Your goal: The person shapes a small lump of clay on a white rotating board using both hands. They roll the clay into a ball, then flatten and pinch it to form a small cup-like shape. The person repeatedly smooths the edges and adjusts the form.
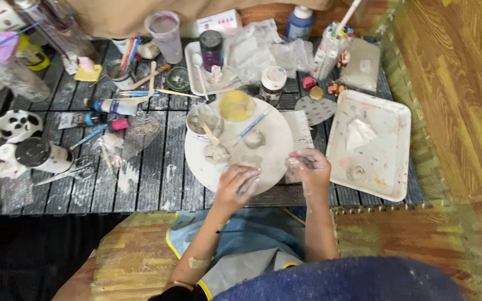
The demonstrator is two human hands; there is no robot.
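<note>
Round board (271, 150), pale and smeared with clay, sits right in front of the person at the near edge of the dark slatted surface (152, 167), so both hands land on it without any stretching. The left hand (236, 185) lies on the board's near rim with fingers loosely curled, pressing or rubbing something pale; can't tell if there's a lump under the palm, it's too blurry. The right hand (309, 165) is just off the board's right edge, fingers pinched narrow on a small bit of clay-ish stuff, both hands dusted white.

Just beyond the left hand is a little clay lump (216, 153), and past that a cup (203, 121) of slurry with a stick in it, kept close for dipping I'd guess. A blue-handled brush (250, 126) lies across the board further out, next to a small grey blob (255, 139) and a yellow lid (236, 105).

Right of the right hand there's a white tray (389, 167) with a crumpled tissue (359, 134), handy for wiping. Way off to the left of the left hand: scissors (65, 173), paint tubes (115, 106) and a jar with a black lid (40, 154), parked out of the working zone.
</note>
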